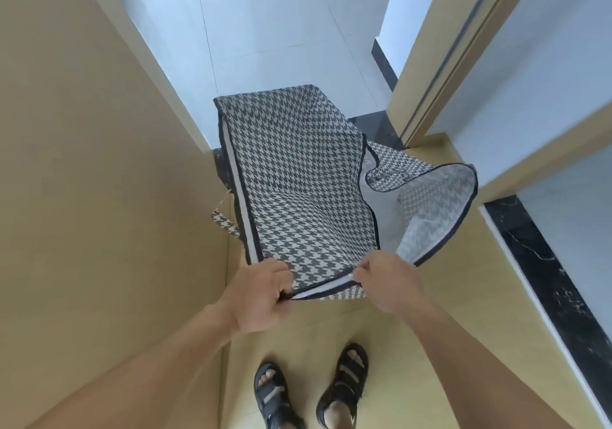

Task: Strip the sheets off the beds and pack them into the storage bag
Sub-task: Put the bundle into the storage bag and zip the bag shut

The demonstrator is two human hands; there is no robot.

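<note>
Storage bag (298, 180) hangs in front of you, houndstooth-patterned and limp, held by its near edge over the beige floor (430, 346) just short of a doorway. Whether its far end touches the ground cannot be told from this view. Your left hand (261, 296) has its fingers curled round the near-left corner of the rim. Your right hand (387, 283) pinches the same edge a little further along, thumb and fingertips clamped on the white-and-dark binding. The lid flap (440, 203) lolls open to the right with its pale lining up, and a short carry strap (225, 223) dangles off the left side. No sheets are in view (nor any bed), so packing looks not yet begun.

Watch the limpness first: with nothing inside, the walls will likely fold in on themselves, and sheets pushed at a collapsed mouth would bunch on top rather than go in. The loose flap could tuck itself into the opening, or snag on the door frame (430, 64) close by on the right. It could also drop under your sandals (344, 382), which stand just below the near edge, and trip you. That light right-hand pinch may slip once weight goes in.
</note>
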